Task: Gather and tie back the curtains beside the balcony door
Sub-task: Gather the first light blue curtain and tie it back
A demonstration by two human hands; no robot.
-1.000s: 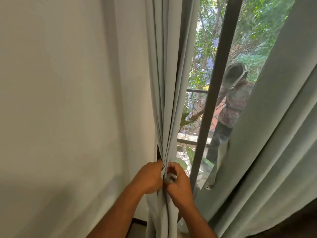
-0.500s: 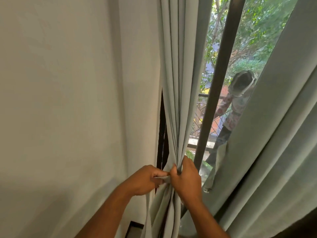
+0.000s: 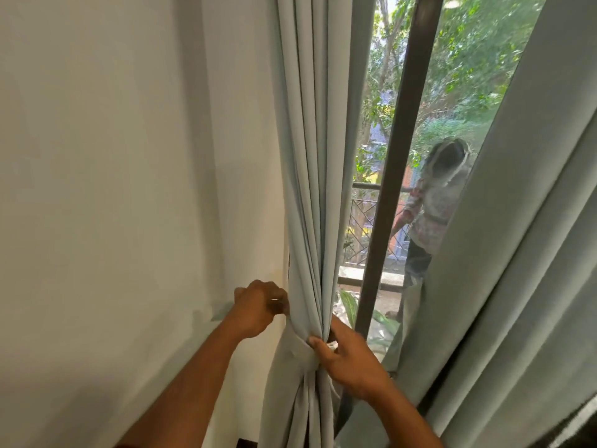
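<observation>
- Head view, task progress: the left curtain (image 3: 310, 156) hangs beside the wall (image 3: 113, 156), already gathered into a narrow bundle and cinched at a waist by a tieback band (image 3: 302, 350) of the same fabric. The right curtain (image 3: 517, 253) hangs loose and spread, with no band on it – judged as the remaining half of the task.
- Head view, left hand (image 3: 258, 307): fingers curled, positioned between the wall and the bundle's left edge, just beside the fabric. It appears to pinch a small pale item, possibly the band's end or a wall hook; which one cannot be told.
- Head view, right hand (image 3: 347, 358): fingers curled against the bundle's right side at the waist, gripping the gathered fabric at the band.
- Head view, step in hand: securing the band at the wall – judged near completion for this side.
- Head view, materials: the curtains are pale grey-green, matte, heavy cloth falling in long vertical pleats that flare below the waist. The wall is smooth and off-white.
- Head view, surroundings: a dark door frame (image 3: 400, 156) stands between the curtains. Through the glass, a balcony railing (image 3: 363, 221), green trees and a second person (image 3: 433, 205) are visible.
</observation>
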